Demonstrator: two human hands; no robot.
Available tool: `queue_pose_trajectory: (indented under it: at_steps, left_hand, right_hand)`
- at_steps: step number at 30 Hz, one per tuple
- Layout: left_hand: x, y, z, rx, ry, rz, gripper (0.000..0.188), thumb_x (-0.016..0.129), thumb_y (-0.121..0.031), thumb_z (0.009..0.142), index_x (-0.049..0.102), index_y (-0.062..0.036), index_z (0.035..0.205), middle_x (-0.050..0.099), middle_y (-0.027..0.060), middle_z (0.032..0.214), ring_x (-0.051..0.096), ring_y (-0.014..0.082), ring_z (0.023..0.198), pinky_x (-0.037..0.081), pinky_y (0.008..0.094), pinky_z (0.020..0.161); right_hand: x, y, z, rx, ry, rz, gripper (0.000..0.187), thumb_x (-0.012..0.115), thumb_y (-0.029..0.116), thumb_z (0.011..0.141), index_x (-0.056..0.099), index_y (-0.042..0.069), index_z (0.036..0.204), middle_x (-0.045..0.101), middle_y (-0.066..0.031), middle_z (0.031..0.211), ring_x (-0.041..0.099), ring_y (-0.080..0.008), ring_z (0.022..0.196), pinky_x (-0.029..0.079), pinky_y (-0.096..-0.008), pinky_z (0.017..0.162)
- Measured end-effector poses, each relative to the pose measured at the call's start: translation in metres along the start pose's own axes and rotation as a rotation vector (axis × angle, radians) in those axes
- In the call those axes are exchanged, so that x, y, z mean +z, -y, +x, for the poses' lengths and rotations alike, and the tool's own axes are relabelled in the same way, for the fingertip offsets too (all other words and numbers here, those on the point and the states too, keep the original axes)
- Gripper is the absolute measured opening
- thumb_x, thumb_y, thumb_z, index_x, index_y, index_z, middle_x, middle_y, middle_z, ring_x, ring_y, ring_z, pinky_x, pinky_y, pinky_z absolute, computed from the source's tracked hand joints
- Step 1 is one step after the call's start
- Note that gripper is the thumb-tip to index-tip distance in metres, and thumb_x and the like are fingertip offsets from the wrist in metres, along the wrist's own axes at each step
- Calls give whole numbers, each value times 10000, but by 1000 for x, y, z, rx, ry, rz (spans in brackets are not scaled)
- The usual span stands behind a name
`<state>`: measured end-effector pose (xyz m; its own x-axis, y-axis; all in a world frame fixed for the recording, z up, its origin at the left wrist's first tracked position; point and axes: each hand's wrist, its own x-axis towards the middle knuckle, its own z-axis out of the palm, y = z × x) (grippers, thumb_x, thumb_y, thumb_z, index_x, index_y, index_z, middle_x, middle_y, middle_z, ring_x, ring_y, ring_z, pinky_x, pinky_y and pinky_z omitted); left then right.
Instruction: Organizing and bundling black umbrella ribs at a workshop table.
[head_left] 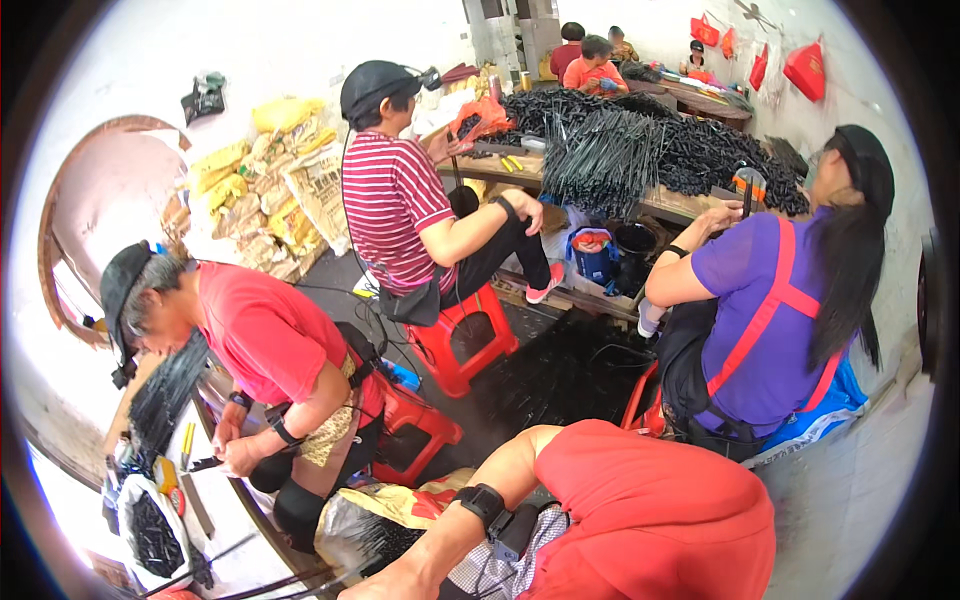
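Red shirt (655, 510), forearm (440, 545) cut off

1. A central red plastic stool (468, 312) stands on a dark grey floor (335, 275).
2. Just nearer and left of that stool is a second red stool (395, 405).
3. Beyond and right of it runs a long wooden worktable (690, 207).
4. Far left of it, a round brown rim (46, 240) shows at a white wall (270, 50).
5. Bright glare washes the side left of it.

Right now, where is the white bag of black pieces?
In the head view, the white bag is at lower left, beside a yellow object, below the leftmost co-worker's hands.
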<state>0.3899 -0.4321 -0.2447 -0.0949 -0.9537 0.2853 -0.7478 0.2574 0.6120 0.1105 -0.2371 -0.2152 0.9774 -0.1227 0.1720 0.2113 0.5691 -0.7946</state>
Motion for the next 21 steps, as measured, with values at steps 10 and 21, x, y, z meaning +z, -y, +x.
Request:
queue_pose_trajectory:
  at_steps: [10, 21]
  left_hand:
    - [-35, -77, -14, 129, -49, 137, 422, 597, -282, 894, 559, 35, 1170, 615, 238, 1111, 620, 332, 996, 472, 407, 887]
    - [-60, -103, -47, 79, -43, 354, 386, 599, -284, 884, 584, 21, 1119, 631, 235, 1052, 630, 346, 947, 484, 421, 844]
  right_hand:
    - [54, -5, -32, 16, -38, -64, 146, 502, 133, 971, 550, 14, 1040, 441, 50, 669, 387, -36, 508, 321, -195, 436]
    - [64, -10, -55, -6, 22, -113, 185, 508, 150, 975, 539, 0, 1080, 428, 44, 681, 365, -48, 511, 307, -207, 438]
